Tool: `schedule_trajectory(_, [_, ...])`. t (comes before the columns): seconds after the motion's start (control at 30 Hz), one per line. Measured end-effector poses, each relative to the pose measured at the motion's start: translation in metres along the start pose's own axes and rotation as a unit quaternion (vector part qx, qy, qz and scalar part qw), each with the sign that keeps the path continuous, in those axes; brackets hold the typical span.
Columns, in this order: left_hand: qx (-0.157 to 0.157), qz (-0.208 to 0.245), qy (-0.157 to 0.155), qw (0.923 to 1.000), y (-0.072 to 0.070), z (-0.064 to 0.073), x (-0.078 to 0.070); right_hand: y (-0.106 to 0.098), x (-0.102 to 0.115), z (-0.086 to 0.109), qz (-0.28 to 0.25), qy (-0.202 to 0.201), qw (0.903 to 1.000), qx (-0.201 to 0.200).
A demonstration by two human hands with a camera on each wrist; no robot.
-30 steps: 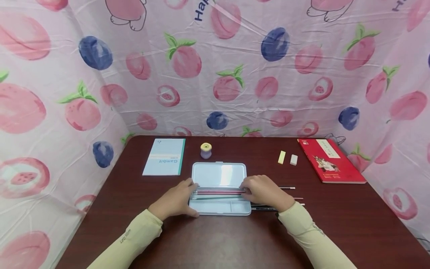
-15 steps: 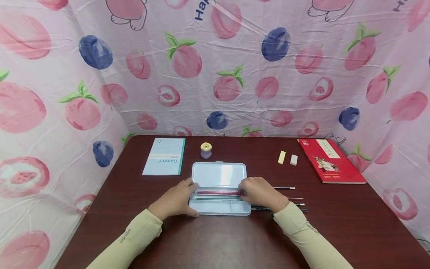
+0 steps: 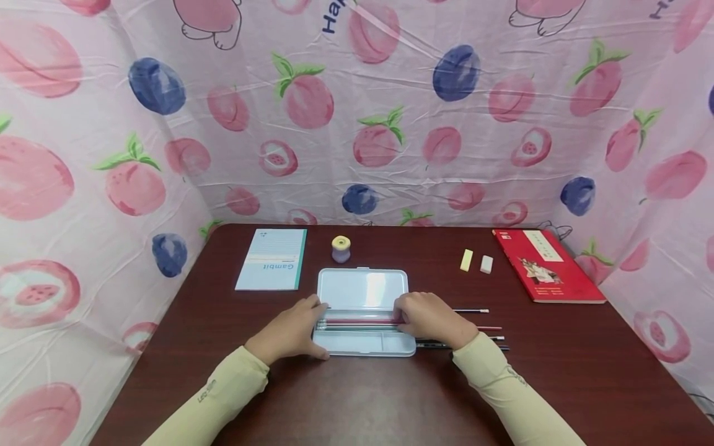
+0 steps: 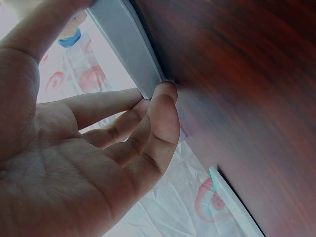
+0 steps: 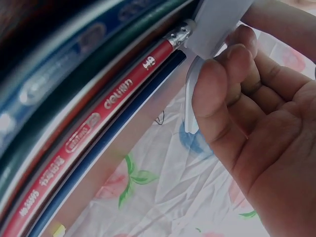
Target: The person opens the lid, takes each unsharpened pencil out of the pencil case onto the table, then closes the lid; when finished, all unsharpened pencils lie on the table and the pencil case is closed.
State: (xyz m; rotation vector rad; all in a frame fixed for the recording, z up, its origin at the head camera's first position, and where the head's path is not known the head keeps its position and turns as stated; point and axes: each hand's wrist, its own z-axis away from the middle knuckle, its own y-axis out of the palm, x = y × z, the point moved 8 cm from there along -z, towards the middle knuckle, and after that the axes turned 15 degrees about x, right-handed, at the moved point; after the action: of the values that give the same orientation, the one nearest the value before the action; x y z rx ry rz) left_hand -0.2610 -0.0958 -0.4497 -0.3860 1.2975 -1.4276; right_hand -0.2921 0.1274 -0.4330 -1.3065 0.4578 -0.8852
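A pale blue pencil case (image 3: 362, 344) lies open on the table, its lid (image 3: 362, 288) laid back on the far side. Several pencils (image 3: 357, 323) lie lengthwise inside it, among them a red one and a green one. My left hand (image 3: 290, 331) grips the case's left end, thumb at the near corner; the left wrist view has the case's edge (image 4: 128, 44) between thumb and fingers. At the right end my right hand (image 3: 432, 319) curls its fingers over the pencils' ends, the fingertips partly hidden. Outside, a red pencil (image 5: 118, 98) lies beside more pencils.
Several pencils (image 3: 491, 338) stick out from under the right forearm. Farther back are a notebook (image 3: 273, 260), a small yellow-and-purple container (image 3: 341, 249), a yellow block (image 3: 466, 260) and a white eraser (image 3: 486, 264). A red book (image 3: 543, 266) lies at the right.
My right hand has shifted slightly left along the case, uncovering more of the pencils outside. The pencils inside now lie closer together. My left hand stays put.
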Motion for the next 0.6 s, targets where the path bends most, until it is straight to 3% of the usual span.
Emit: schedule_trajectory(0.6, [0.003, 0.006, -0.007, 1.0000, 0.0000, 0.0001, -0.0002, 0.0010, -0.0045, -0.0014, -0.039, 0.001, 0.9990, 0.021])
